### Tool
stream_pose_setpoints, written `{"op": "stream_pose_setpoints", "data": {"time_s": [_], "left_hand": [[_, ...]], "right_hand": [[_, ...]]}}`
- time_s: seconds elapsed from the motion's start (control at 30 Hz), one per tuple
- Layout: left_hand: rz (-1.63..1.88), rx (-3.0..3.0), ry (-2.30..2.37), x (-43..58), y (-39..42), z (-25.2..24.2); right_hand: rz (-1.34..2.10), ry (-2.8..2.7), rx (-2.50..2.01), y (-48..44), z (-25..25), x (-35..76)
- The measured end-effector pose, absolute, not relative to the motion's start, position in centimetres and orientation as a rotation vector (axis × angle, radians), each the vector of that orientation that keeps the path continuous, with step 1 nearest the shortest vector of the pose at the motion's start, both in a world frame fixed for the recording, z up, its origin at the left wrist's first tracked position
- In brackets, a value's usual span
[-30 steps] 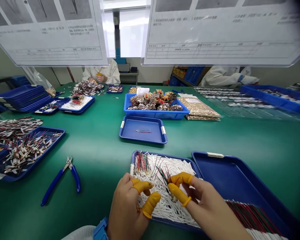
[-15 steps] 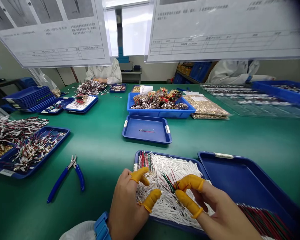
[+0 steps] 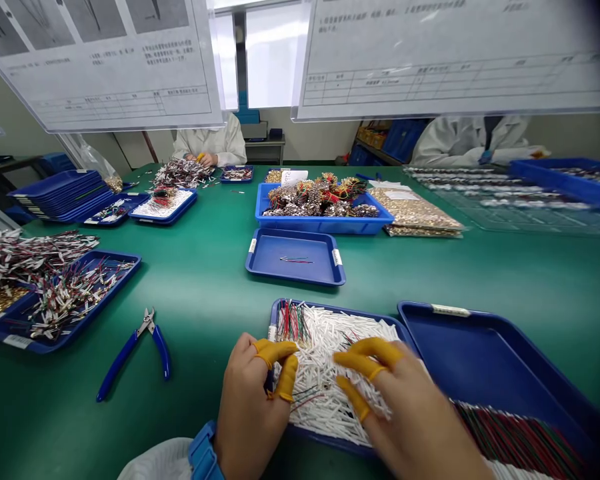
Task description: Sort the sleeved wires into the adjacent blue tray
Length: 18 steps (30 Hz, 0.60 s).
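Observation:
A blue tray [image 3: 336, 309] in front of me holds a dense pile of white-sleeved thin wires [image 3: 330, 380], with a tuft of red and green wire ends [image 3: 291, 321] at its far left corner. My left hand [image 3: 250, 397], wearing yellow finger cots, pinches a few thin coloured wires [image 3: 305, 395] at the pile's left edge. My right hand [image 3: 395, 400], also in yellow finger cots and blurred, rests spread on the pile, holding nothing I can make out.
An open blue tray [image 3: 485, 360] lies to the right, with a red-and-green wire bundle [image 3: 520, 440] below it. Blue-handled side cutters [image 3: 147, 347] lie to the left. Further trays of wires and terminals fill the bench, and co-workers in white coats [image 3: 210, 148] sit beyond.
The green and red wires have moved from between my hands to my left fingertips. My right hand has dropped onto the pile, its fingers spread.

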<state>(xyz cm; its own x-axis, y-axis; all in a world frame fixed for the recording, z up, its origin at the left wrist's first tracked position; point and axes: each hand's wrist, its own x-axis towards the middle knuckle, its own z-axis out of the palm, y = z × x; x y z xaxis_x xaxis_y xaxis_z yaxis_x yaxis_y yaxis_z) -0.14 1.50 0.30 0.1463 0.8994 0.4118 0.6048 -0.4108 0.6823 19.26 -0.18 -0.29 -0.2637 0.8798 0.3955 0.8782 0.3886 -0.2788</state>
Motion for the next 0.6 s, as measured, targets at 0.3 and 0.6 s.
{"op": "stream_pose_setpoints", "data": {"time_s": [0.3, 0.6], "left_hand": [[1.183, 2.004, 1.474, -0.4, 1.3, 0.4], [1.205, 1.974, 1.410, -0.4, 1.4, 0.5]], "right_hand": [[-0.019, -2.321, -1.430, 0.0, -1.0, 17.3], [0.324, -2.088, -1.517, -0.6, -1.5, 18.5]]}}
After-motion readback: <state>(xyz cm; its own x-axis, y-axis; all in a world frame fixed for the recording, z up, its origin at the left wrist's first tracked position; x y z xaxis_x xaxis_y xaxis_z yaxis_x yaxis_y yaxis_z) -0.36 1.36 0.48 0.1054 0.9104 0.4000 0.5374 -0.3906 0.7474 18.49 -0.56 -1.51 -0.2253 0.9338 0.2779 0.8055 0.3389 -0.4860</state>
